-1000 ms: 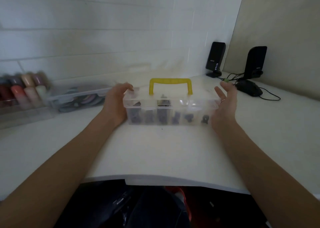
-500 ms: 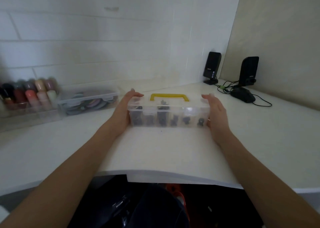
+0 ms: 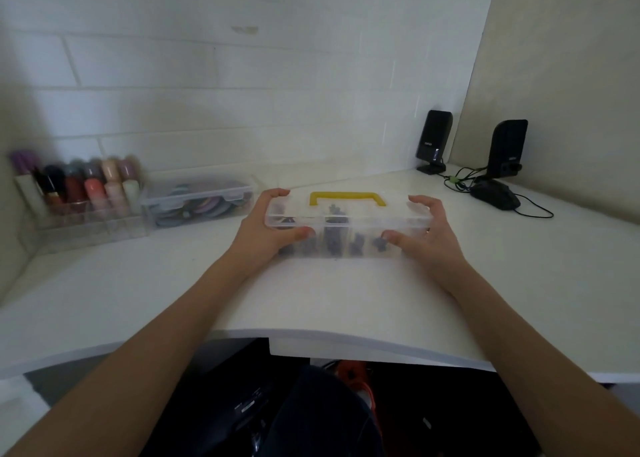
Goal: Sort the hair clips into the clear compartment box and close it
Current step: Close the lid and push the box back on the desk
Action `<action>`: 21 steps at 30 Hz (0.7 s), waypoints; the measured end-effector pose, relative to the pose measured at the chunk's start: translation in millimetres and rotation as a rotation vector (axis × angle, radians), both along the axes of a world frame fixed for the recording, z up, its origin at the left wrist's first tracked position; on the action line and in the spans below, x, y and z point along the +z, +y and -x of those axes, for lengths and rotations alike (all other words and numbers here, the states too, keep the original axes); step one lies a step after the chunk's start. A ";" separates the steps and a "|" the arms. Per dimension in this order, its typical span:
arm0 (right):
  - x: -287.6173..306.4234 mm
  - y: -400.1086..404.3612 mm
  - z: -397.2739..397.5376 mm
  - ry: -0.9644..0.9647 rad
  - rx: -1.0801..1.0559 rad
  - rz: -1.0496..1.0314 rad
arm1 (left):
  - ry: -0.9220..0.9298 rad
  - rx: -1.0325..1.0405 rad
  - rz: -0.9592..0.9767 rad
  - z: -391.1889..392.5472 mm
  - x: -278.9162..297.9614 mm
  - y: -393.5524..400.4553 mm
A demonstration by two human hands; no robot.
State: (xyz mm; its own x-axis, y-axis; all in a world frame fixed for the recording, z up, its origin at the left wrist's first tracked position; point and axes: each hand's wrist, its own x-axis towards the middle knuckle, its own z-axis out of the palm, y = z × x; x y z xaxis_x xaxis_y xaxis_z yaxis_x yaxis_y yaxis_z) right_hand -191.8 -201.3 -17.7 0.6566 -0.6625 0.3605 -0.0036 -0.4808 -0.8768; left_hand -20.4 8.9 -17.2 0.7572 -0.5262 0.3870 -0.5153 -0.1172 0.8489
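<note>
Holding the clear compartment box [image 3: 348, 229] from both ends, the person is keeping it on the white desk [image 3: 311, 300], straight in front of the body. The long axis of the box is running left to right, so each hand is meeting one short end and neither is nearer than the other. The left hand [image 3: 268, 233] is wrapping the left end, fingers over the lid and thumb on the front wall. The right hand [image 3: 424, 234] is doing the same at the right end, thumb against the front and fingers curled on top. The lid is lying flat with the yellow handle [image 3: 347, 197] folded down along the far edge. Dark hair clips [image 3: 333, 240] are sitting inside the compartments. It looks as if the thumbs are pressing at the front edge to snap the lid shut, though I cannot tell if any latch is already caught.
</note>
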 end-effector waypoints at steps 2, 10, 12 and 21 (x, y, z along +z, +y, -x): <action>0.3 0.4 -0.2 0.000 -0.015 -0.010 | 0.001 0.009 0.000 0.1 -0.9 0.1; 0.9 3.5 -0.8 -0.082 0.071 -0.133 | -0.040 0.055 -0.002 -0.4 -2.2 -1.4; 1.9 3.8 0.5 -0.095 0.122 -0.190 | -0.038 0.057 -0.007 -0.8 -3.2 -0.8; -6.3 -2.7 -8.0 -0.063 -0.005 -0.052 | -0.343 0.176 -0.020 3.6 -1.0 -4.9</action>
